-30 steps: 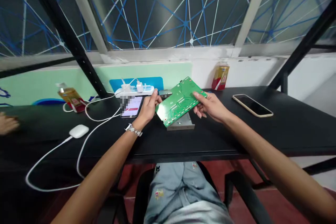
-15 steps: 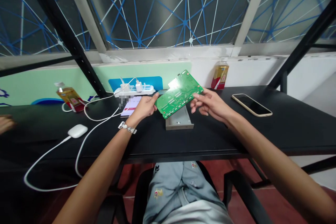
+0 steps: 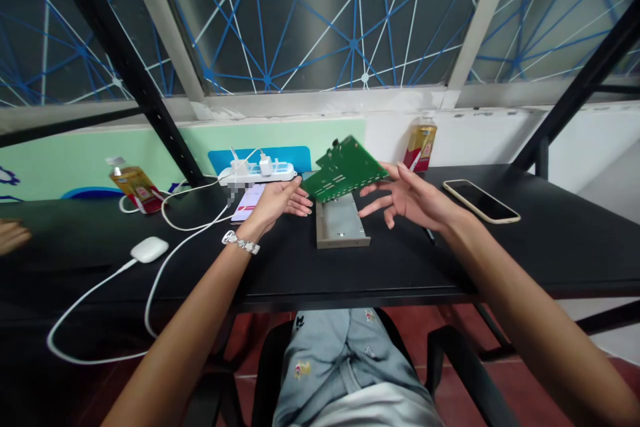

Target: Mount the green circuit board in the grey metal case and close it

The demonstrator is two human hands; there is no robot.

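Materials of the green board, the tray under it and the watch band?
Circuit board: likely fiberglass laminate, smooth green coating, judging by the pale solder marks. Tray: probably thin sheet metal, dull grey, with folded-looking edges; painted or bare, can't tell. Watch band: looks like polished metal, shiny silver links.

I counted 1 grn PCB [image 3: 347,172], 1 metal tray [image 3: 340,221], 2 phones [image 3: 481,201], 2 btls [image 3: 421,144], 1 pwr strip [image 3: 257,173], 1 wht case [image 3: 149,249], 1 bracelet [image 3: 241,242].
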